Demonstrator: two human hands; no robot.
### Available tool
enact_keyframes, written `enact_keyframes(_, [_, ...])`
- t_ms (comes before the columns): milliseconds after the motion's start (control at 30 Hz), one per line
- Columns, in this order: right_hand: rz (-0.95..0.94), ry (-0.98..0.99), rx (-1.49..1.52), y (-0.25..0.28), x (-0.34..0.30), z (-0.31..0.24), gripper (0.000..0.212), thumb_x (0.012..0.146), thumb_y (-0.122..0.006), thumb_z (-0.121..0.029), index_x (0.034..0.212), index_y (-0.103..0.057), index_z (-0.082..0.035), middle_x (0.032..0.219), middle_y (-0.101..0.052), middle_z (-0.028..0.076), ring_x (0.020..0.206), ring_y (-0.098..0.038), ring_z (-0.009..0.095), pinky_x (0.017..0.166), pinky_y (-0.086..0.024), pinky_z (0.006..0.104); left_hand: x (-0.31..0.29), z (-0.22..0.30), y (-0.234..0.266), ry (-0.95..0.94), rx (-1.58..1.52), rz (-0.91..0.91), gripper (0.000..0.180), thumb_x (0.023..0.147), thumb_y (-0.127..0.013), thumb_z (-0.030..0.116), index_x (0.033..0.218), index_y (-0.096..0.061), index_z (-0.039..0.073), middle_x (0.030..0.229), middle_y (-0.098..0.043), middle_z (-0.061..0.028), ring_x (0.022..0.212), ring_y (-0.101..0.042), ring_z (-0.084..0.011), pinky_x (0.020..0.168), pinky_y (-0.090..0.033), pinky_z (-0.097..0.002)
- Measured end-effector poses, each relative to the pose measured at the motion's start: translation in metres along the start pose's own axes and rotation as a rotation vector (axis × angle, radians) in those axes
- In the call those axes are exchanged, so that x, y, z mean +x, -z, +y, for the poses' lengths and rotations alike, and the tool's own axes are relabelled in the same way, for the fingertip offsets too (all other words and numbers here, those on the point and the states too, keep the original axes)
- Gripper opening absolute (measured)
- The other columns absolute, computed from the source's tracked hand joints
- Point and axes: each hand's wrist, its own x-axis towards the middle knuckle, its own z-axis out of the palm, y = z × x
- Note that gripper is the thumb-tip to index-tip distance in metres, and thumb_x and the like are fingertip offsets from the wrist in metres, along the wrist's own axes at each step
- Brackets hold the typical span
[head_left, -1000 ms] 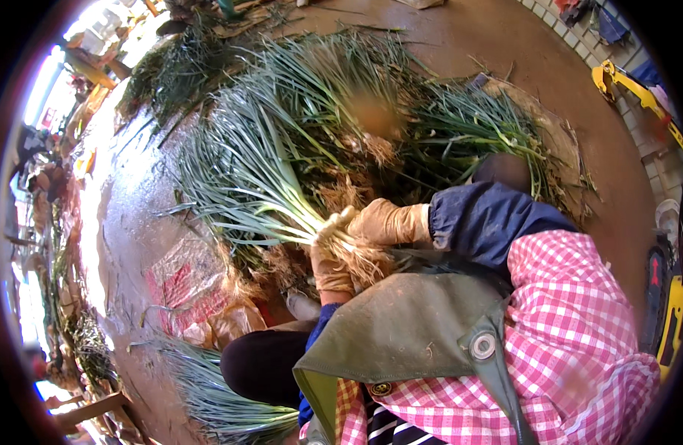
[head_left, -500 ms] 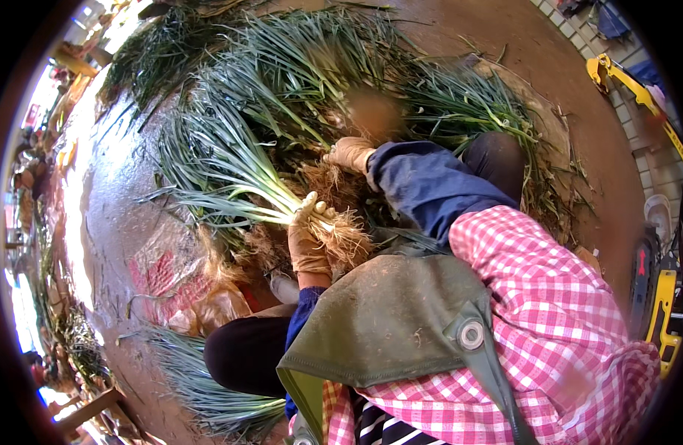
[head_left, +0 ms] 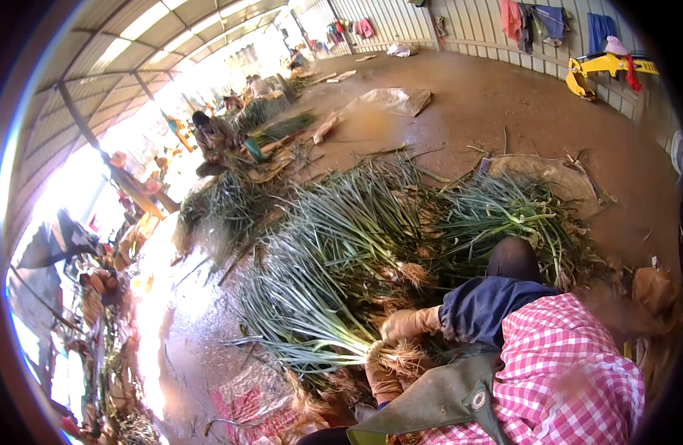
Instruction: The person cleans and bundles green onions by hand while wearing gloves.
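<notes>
My left hand (head_left: 382, 377), in a tan glove, is wrapped round the white stems of a bunch of green onions (head_left: 340, 340). Its leaves spread to the far left, and its stringy roots (head_left: 405, 360) stick out to the right of my fist. Just above those roots is my right hand (head_left: 410, 325), gloved too, with its fingers curled in; whatever they hold is hidden. Beyond both hands lies a wide pile of green onions (head_left: 356, 215), leaves pointing away and roots toward me.
More green onions (head_left: 505, 215) lie by my right knee. A red-marked sack (head_left: 252, 404) is on the wet floor at the near left. Farther off are a crouching person (head_left: 212, 139), a pale sheet (head_left: 397, 101) and a yellow metal arm (head_left: 601, 67) along the wall.
The view has tilted up, showing the shed's far end and roof. My right hand has come closer to my left, above the bunch's roots. The left keeps its hold.
</notes>
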Motion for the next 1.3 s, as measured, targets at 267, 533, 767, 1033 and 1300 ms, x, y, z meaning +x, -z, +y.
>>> enact_keyframes(267, [0.220,-0.305,0.403,-0.028,0.071,0.041,0.046,0.085,-0.058,-0.045,0.097,-0.068,-0.002,0.075,-0.065,0.008,0.056,-0.057,0.020,0.054,-0.049,0.0332,-0.010,0.009,-0.004,0.001,0.073,-0.026,0.018,0.082,-0.061,0.010,0.097,-0.059,-0.001,0.077,-0.063,-0.0088,0.072,-0.062,-0.0192,0.063,-0.053,-0.0309])
enact_keyframes(533, [0.451,-0.127,-0.184,-0.022,0.060,0.052,0.030,0.086,-0.048,-0.027,0.087,-0.069,-0.005,0.077,-0.064,0.016,0.070,-0.063,0.028,0.063,-0.048,0.0386,-0.026,0.009,-0.023,0.012,0.127,-0.073,0.018,0.082,-0.060,0.010,0.096,-0.060,-0.001,0.077,-0.063,-0.0088,0.071,-0.062,-0.0189,0.062,-0.053,-0.0304])
enact_keyframes(767, [0.322,0.081,0.026,-0.012,0.008,-0.043,0.023,0.089,-0.052,-0.018,0.105,-0.060,-0.004,0.094,-0.064,0.006,0.076,-0.062,0.019,0.067,-0.051,0.0355,-0.044,0.009,-0.022,-0.001,0.175,-0.053,0.019,0.082,-0.060,0.010,0.096,-0.060,-0.002,0.078,-0.063,-0.0088,0.071,-0.062,-0.0187,0.061,-0.053,-0.0299])
enact_keyframes(1033, [0.160,0.237,0.805,-0.031,-0.044,-0.067,0.029,0.093,-0.051,-0.032,0.097,-0.060,-0.005,0.067,-0.057,0.000,0.060,-0.052,0.009,0.055,-0.043,0.0244,-0.061,-0.001,-0.042,-0.016,0.235,-0.069,0.019,0.082,-0.060,0.010,0.096,-0.060,-0.002,0.078,-0.063,-0.0088,0.070,-0.062,-0.0184,0.061,-0.052,-0.0293])
enact_keyframes(1300, [-0.086,0.187,1.061,0.004,-0.100,-0.100,0.022,0.093,-0.047,-0.025,0.087,-0.058,-0.007,0.055,-0.042,-0.005,0.042,-0.034,0.008,0.038,-0.029,0.0246,-0.065,-0.005,-0.041,0.002,0.248,-0.076,0.019,0.081,-0.059,0.011,0.096,-0.060,-0.002,0.078,-0.063,-0.0088,0.069,-0.062,-0.0181,0.060,-0.052,-0.0288])
